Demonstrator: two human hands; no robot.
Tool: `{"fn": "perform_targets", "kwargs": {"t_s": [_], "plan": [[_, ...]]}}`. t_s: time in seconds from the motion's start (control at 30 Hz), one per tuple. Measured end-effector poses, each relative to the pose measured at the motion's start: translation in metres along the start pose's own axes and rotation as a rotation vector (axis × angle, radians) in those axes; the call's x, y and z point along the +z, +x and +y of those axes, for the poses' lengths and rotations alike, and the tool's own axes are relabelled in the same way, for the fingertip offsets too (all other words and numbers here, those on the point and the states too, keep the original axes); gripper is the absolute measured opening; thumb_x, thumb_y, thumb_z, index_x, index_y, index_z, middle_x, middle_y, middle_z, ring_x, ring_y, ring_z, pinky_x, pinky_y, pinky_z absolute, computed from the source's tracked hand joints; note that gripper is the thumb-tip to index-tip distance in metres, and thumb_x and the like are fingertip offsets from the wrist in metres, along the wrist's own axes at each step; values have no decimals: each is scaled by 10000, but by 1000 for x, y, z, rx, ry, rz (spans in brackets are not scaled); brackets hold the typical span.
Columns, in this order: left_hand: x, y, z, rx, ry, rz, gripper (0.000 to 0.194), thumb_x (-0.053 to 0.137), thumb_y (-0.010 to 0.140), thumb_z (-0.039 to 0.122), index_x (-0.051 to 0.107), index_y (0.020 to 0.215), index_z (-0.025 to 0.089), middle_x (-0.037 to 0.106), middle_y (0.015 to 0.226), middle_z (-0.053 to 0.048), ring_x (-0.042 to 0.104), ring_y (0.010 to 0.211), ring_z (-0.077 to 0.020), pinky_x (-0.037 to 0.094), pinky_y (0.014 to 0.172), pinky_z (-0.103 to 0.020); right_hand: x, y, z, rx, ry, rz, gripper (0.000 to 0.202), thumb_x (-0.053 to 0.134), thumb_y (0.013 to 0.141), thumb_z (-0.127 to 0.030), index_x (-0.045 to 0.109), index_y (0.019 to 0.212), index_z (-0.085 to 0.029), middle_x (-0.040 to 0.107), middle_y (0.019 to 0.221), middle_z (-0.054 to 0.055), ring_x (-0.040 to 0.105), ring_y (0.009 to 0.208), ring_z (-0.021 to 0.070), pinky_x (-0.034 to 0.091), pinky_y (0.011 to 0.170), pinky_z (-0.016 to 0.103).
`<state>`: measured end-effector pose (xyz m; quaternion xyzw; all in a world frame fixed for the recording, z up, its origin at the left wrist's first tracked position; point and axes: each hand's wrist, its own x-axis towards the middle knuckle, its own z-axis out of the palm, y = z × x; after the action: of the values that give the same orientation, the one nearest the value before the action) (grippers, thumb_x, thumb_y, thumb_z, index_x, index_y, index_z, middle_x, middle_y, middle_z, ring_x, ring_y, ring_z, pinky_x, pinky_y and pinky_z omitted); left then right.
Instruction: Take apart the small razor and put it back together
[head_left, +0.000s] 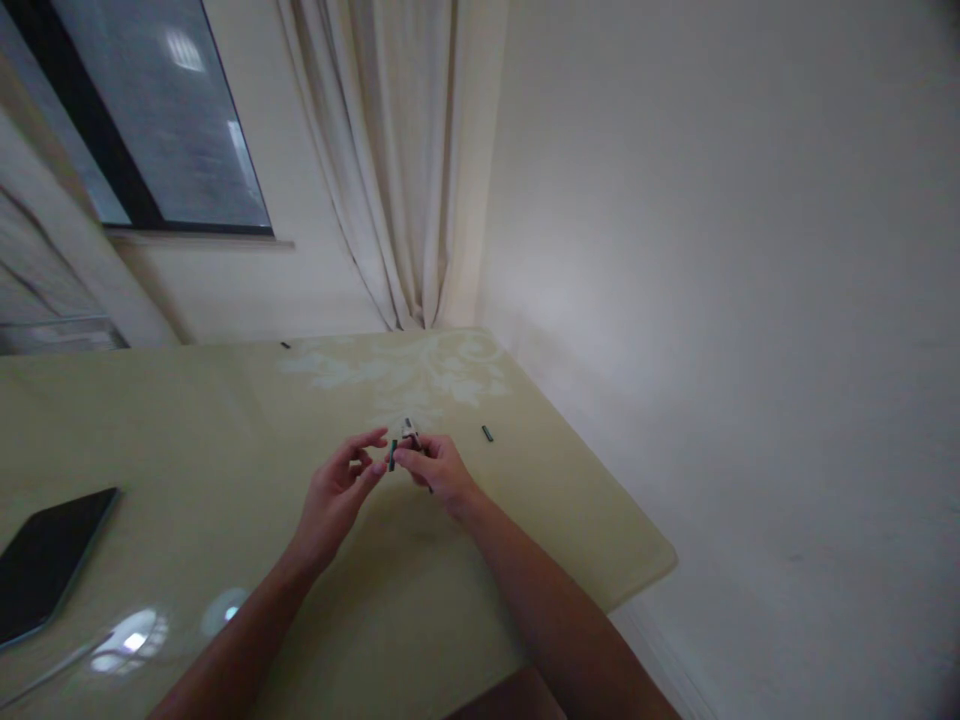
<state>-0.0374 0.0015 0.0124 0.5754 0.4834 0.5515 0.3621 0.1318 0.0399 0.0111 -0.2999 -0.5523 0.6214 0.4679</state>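
Note:
My right hand (442, 470) is closed around a small silver-and-black object (409, 432), whose kind I cannot make out. A short, narrow dark strip with a greenish edge (392, 455) stands nearly upright at the right thumb and fingertips, seemingly pinched there. Just left of the strip, my left hand (337, 495) has its thumb and fingers apart, with the thumb tip close to it. Whether that thumb touches the strip is too small to tell. A similar dark strip (487, 433) lies on the table to the right of my hands.
The pale green table (592, 530) has a rounded corner at right, beside the white wall. Another small dark piece (285, 345) lies near the far edge. A dark tablet (52, 560) and a white cable (56, 670) are at left. Curtains (397, 150) hang behind.

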Motion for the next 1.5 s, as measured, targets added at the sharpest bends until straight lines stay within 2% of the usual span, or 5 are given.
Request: {"fn": "perform_targets", "kwargs": {"t_s": [0.27, 0.57, 0.8, 0.97, 1.5], "plan": [[3, 4, -15, -273, -146, -82, 603, 683, 799, 710, 780, 928, 129, 620, 721, -31, 443, 580, -118, 349, 544, -251, -9, -10, -10, -469, -778, 152, 86, 694, 860, -301, 684, 882, -218, 574, 761, -2, 494, 668, 139, 392, 633, 246], [3, 2, -18, -381, -356, -207, 464, 810, 741, 603, 736, 767, 146, 534, 662, 21, 403, 581, -93, 344, 553, -216, -14, -15, -8, -614, -1012, 1, 130, 663, 899, -304, 704, 1009, -248, 670, 884, 54, 603, 773, 190, 449, 753, 291], [-2, 2, -14, -330, -381, -145, 494, 865, 690, 562, 803, 991, 175, 610, 764, -11, 460, 662, -112, 402, 624, -225, -12, -17, -16, -504, -766, -10, 203, 628, 939, -312, 654, 1131, -251, 670, 998, 44, 615, 871, 184, 459, 811, 280], [-5, 4, -17, -226, -343, -48, 565, 861, 689, 551, 789, 1144, 224, 707, 957, -67, 520, 734, -138, 456, 694, -262, -9, -14, -19, -411, -569, 32, 192, 550, 1019, -379, 670, 1059, -236, 622, 867, 10, 551, 766, 160, 426, 740, 260], [-5, 4, -17, -145, -290, -69, 495, 864, 699, 451, 791, 1137, 231, 755, 971, -60, 611, 875, -199, 478, 799, -304, -6, -12, -15, -477, -568, -22, 206, 609, 1003, -389, 752, 1072, -258, 706, 962, 55, 627, 883, 193, 462, 834, 309]]}}
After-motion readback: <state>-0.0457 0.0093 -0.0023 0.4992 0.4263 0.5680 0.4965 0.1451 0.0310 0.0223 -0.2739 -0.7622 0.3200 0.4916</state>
